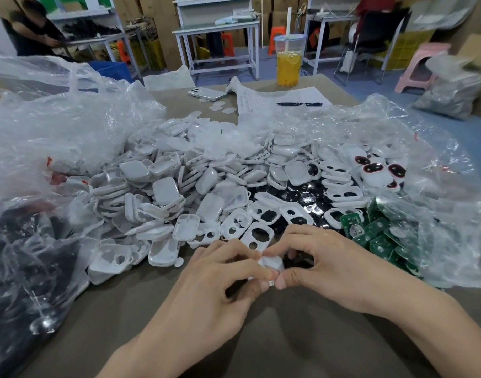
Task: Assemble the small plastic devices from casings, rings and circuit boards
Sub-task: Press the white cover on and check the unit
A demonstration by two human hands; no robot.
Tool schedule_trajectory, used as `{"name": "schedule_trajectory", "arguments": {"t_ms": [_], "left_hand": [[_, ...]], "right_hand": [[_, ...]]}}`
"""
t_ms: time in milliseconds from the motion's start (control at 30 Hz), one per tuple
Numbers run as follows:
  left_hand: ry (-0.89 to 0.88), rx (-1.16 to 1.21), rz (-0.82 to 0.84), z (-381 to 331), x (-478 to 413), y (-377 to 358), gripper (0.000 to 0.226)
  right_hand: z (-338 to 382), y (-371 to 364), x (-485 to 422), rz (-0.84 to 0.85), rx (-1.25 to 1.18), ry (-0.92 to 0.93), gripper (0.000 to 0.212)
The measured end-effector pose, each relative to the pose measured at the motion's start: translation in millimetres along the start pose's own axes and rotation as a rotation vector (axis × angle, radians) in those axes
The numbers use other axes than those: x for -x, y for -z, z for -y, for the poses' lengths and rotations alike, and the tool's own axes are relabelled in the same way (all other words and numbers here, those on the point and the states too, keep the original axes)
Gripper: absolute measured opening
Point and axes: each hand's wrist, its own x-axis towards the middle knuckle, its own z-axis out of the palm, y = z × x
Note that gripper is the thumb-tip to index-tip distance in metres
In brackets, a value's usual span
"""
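Note:
A small white plastic casing (272, 261) sits between my two hands near the table's front middle. My left hand (220, 285) pinches its left side with curled fingers and thumb. My right hand (318, 263) pinches its right side, thumb meeting the left thumb. The casing is mostly hidden by fingers. Behind the hands lies a big heap of white casings (165, 186) and white rings with holes (261, 216). Green circuit boards (375, 233) are piled to the right. Finished pieces with red-rimmed black faces (373, 169) lie at the back right.
Crumpled clear plastic bags (56, 126) flank the heap on both sides, the left one over dark parts (21, 268). A phone (206, 94), paper sheet (277, 100) with a pen (299, 104) and a cup of yellow drink (288, 65) stand at the far edge. A person works at the back left.

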Motion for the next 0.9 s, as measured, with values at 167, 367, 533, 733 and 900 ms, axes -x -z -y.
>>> {"name": "schedule_trajectory", "arguments": {"t_ms": [167,367,533,733,900], "left_hand": [[-0.037,-0.066,-0.05,-1.2,2.2,-0.7,0.02],[-0.073,-0.095,-0.051,0.1,4.1,0.5,0.032],[-0.016,-0.069,-0.033,1.0,3.6,-2.6,0.034],[0.123,0.043,0.031,-2.1,-1.3,-5.7,0.031],[0.222,0.132,0.087,-8.1,-6.2,-0.5,0.037]], "right_hand": [[3.9,-1.0,-3.0,0.001,-0.031,-0.045,0.019],[4.6,-0.8,-2.3,0.013,-0.025,-0.048,0.02],[0.7,-2.9,-2.3,0.01,0.003,-0.043,0.017],[-3.4,-3.1,-1.7,0.004,-0.028,-0.034,0.019],[-3.3,-1.6,0.0,0.009,-0.026,-0.019,0.02]]}}
